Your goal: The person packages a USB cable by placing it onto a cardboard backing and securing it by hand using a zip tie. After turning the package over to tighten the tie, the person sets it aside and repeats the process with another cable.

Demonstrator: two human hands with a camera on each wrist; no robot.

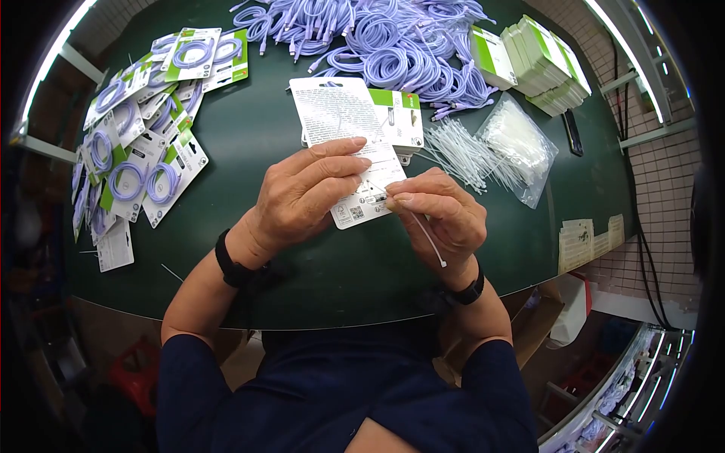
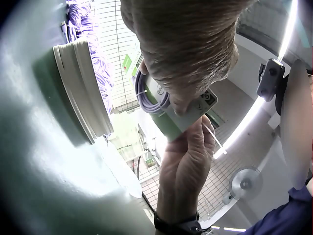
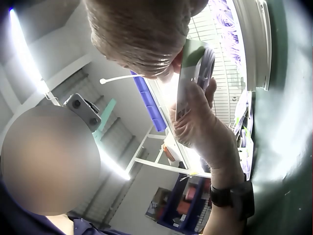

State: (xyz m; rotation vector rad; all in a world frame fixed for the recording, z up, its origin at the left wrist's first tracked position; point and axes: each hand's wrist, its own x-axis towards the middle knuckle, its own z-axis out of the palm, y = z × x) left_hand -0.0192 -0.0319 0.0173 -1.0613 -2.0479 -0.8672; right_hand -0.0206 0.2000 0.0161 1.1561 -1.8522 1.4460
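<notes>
My left hand point(image 1: 306, 189) grips a cardboard packaging card point(image 1: 332, 109), its printed back turned up toward the head camera. On the card's other face, a coiled purple cable point(image 2: 145, 98) shows in the left wrist view. A thin white cable tie point(image 1: 431, 241) is pinched between the thumb and fingers of my right hand point(image 1: 449, 215), right at the card's lower right edge. The tie's headed end hangs down toward me; its other end runs over the card near the left fingertips. Behind the held card lies a stack of green and white cards point(image 1: 400, 121).
At the left is a pile of carded cables point(image 1: 162, 177). Loose purple cable coils point(image 1: 393, 57) heap at the back. Right of the hands lie loose white cable ties point(image 1: 461, 155), a plastic bag of ties point(image 1: 521, 143), stacked cards point(image 1: 536, 60) and a black-handled tool point(image 1: 572, 134).
</notes>
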